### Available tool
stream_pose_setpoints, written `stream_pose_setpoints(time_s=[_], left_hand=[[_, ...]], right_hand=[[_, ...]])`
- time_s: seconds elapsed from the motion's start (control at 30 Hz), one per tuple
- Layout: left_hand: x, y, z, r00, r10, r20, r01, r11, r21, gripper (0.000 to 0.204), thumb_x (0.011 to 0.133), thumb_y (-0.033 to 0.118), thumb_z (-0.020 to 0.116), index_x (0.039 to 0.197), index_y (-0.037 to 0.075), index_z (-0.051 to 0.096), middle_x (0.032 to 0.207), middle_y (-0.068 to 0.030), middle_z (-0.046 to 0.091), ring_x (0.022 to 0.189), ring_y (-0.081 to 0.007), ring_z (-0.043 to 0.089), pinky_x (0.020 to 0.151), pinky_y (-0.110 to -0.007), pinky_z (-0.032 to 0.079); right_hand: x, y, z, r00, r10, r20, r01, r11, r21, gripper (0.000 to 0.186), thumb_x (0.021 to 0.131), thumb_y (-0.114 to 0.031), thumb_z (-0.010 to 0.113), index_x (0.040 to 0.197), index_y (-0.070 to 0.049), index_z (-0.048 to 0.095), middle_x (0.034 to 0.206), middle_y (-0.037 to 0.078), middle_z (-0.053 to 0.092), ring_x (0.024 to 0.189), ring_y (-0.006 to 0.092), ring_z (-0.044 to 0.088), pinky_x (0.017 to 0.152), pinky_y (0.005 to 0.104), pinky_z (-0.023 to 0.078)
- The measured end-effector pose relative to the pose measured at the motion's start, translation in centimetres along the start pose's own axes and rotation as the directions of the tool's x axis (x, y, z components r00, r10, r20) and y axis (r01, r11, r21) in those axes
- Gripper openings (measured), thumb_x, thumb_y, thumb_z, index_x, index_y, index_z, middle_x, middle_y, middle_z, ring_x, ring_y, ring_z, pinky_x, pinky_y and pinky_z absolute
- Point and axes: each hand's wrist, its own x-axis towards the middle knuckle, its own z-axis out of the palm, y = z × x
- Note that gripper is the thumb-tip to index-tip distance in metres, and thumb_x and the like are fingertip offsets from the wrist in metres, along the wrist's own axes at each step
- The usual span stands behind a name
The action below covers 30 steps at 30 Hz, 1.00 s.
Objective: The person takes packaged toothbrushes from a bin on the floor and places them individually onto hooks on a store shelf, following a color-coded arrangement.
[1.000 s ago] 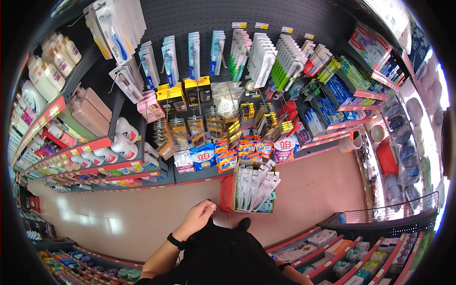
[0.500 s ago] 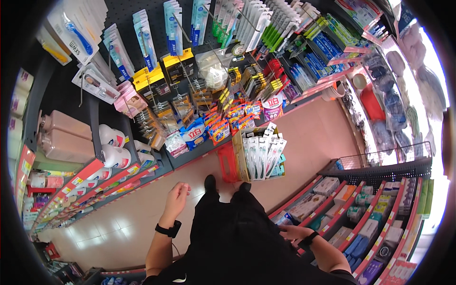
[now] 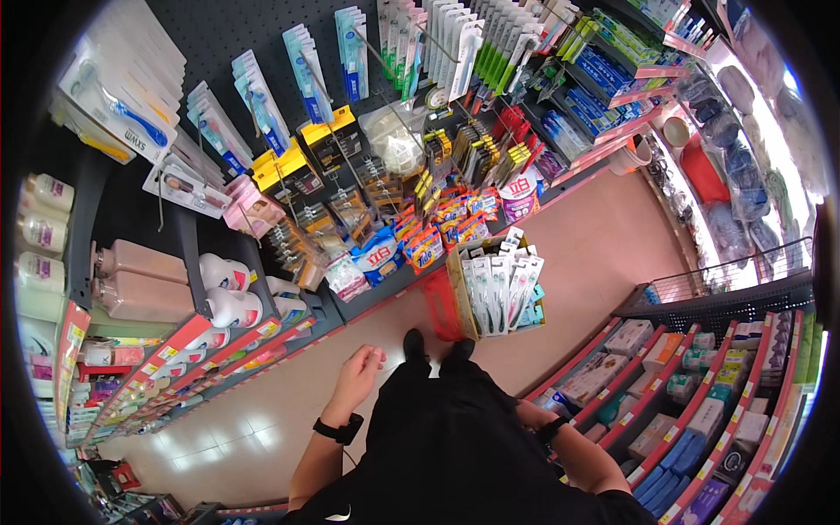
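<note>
My left hand hangs above the floor to the left of my legs, its fingers curled in with nothing visible in them. My right hand rests low against the side of my dark clothing. Its fingers are hidden there, so I cannot see whether it holds anything. A cardboard carton full of packaged toothbrushes stands in front of my feet, apart from both hands. Beside the carton is a red plastic item, partly covered by it.
A pegboard ahead carries hanging toothbrush packs. Detergent bags line the low shelf under it. Shelves with pump bottles stand on the left. Red-edged shelves of boxed goods flank my right side.
The view has shifted, with shelves and carton sitting slightly further right. My left hand remains curled beside my legs. My right hand's fingers, partly visible before, are now tucked behind clothing.
</note>
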Motion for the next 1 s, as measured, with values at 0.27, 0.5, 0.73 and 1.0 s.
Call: stream_pose_setpoints(time_s=[0.27, 0.5, 0.73, 1.0], left_hand=[[0.6, 2.2, 1.9, 1.0, 0.008, -0.004, -0.008, 0.998, 0.055, 0.029, 0.108, 0.027, 0.054, 0.103, 0.0, 0.063, 0.092, -0.0055, 0.069, 0.084, -0.0143, 0.067, 0.079, -0.029, 0.053], [1.4, 4.0, 5.6, 1.0, -0.011, 0.016, 0.009, 0.996, 0.091, 0.03, 0.108, 0.028, 0.054, 0.104, 0.0, 0.064, 0.095, -0.0069, 0.071, 0.086, -0.0148, 0.068, 0.081, -0.03, 0.054], [1.9, 5.9, 8.6, 0.999, 0.03, 0.017, -0.032, 0.989, 0.143, 0.031, 0.108, 0.03, 0.053, 0.106, 0.0, 0.064, 0.095, -0.0079, 0.072, 0.086, -0.0155, 0.069, 0.078, -0.031, 0.054], [1.8, 5.8, 9.7, 0.995, 0.053, -0.09, -0.042, 0.992, 0.12, 0.033, 0.107, 0.033, 0.055, 0.107, 0.001, 0.064, 0.092, -0.006, 0.071, 0.085, -0.0135, 0.066, 0.076, -0.03, 0.053]], right_hand=[[3.3, 7.4, -1.5, 0.981, -0.175, -0.083, 0.188, 0.761, 0.621, 0.039, 0.098, -0.024, 0.061, 0.13, -0.002, 0.063, 0.108, 0.004, 0.067, 0.087, 0.0158, 0.06, 0.072, 0.0287, 0.049], [6.7, 7.8, -3.9, 0.894, -0.181, -0.411, 0.198, 0.98, -0.001, 0.031, 0.098, -0.02, 0.055, 0.112, 0.004, 0.07, 0.081, 0.01, 0.069, 0.071, 0.0145, 0.062, 0.06, 0.0303, 0.049], [4.5, 10.8, -7.1, 0.881, -0.285, -0.378, 0.325, 0.945, 0.045, 0.032, 0.093, -0.024, 0.064, 0.11, 0.002, 0.072, 0.101, 0.018, 0.074, 0.094, 0.03, 0.072, 0.086, 0.0407, 0.054], [3.0, 10.2, -15.1, 0.869, -0.328, -0.371, 0.194, 0.915, -0.353, 0.033, 0.084, -0.034, 0.074, 0.096, -0.004, 0.074, 0.088, 0.02, 0.074, 0.09, 0.0364, 0.073, 0.084, 0.0422, 0.057]])
